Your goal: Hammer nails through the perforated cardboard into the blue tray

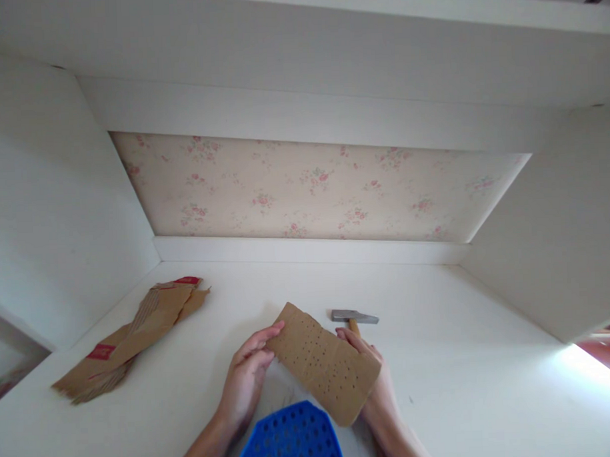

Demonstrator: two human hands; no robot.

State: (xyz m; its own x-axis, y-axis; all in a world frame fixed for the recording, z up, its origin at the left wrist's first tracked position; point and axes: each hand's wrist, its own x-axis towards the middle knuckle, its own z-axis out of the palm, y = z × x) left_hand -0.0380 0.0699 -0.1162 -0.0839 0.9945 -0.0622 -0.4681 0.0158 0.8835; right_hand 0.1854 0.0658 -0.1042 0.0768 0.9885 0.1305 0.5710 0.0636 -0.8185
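Observation:
Between my two hands a rectangular piece of brown cardboard (pixel 322 361) is held tilted, its face dotted with many small holes. My left hand (pixel 247 374) pinches its upper left end between thumb and fingers. On the other side my right hand (pixel 375 379) grips the right edge, partly hidden behind the cardboard. A hammer (pixel 355 317) with a grey metal head and a wooden handle lies just beyond my right hand, most of its handle hidden by that hand. Close to me, below the cardboard, is a blue plastic basket (pixel 292 439) with round holes.
Torn, crumpled brown cardboard (pixel 138 334) with red print lies at the left of the white surface (pixel 450 363). White side panels (pixel 58 190) (pixel 545 233) and a shelf overhead (pixel 309 48) enclose the space. Floral wallpaper (pixel 303 188) shows at the back.

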